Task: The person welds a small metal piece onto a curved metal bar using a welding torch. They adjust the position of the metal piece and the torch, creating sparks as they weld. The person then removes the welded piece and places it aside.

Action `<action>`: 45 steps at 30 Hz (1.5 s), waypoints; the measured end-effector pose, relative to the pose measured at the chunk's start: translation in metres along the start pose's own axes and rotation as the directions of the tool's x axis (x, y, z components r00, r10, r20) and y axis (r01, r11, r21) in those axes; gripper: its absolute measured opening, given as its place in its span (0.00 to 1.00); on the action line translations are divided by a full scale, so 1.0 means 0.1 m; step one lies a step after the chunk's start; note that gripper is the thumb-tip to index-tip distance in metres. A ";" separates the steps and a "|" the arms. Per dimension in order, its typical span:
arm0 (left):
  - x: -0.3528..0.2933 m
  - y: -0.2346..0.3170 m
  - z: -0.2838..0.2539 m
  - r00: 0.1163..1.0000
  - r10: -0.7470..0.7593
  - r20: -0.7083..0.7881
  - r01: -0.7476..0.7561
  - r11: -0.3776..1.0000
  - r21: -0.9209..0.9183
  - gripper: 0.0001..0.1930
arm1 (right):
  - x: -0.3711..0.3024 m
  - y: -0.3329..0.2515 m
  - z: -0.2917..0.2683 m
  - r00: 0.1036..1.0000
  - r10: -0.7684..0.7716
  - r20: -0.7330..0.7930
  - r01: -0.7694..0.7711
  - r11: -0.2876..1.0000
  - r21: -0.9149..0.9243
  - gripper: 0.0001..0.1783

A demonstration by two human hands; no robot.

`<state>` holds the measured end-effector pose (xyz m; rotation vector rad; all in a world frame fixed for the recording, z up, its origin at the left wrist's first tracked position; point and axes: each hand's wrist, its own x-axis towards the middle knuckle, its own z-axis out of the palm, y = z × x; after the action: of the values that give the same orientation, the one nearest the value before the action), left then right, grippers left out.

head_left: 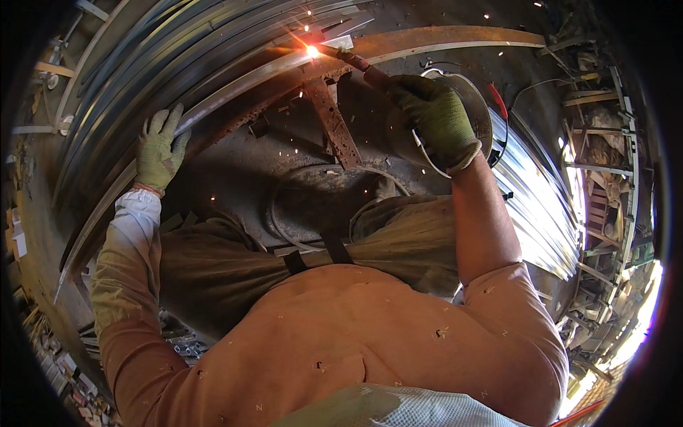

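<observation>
Rusty curved steel strip (398, 41) meets the electrode holder (359, 62), pinched in the gloved right hand (435, 117); left hand (161, 148), fingers spread, should press steadily below-left of the arc (311, 51).

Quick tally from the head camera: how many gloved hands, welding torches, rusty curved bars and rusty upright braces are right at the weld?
Gloved hands: 2, left hand and right hand
Welding torch: 1
Rusty curved bar: 1
Rusty upright brace: 1
Total: 5
</observation>
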<state>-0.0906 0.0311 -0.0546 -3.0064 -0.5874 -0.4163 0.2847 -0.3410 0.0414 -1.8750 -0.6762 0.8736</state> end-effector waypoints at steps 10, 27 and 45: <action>-0.03 -0.06 0.03 0.998 0.046 -0.050 -0.045 0.999 0.027 0.31 | 0.09 0.10 0.00 0.999 -0.041 -0.031 0.035 0.986 -0.165 0.18; 0.01 -0.01 -0.02 0.999 0.030 -0.025 -0.030 0.999 0.018 0.31 | 0.09 0.13 -0.02 0.987 -0.163 -0.003 0.159 0.967 -0.201 0.21; -0.02 0.00 -0.03 1.000 -0.010 0.000 0.010 1.000 0.005 0.30 | 0.02 -0.07 0.07 0.988 -0.144 -0.047 0.126 0.955 -0.270 0.16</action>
<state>-0.0929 0.0297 -0.0522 -3.0000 -0.6029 -0.4146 0.2794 -0.3334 0.0445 -2.0574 -0.9059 0.6544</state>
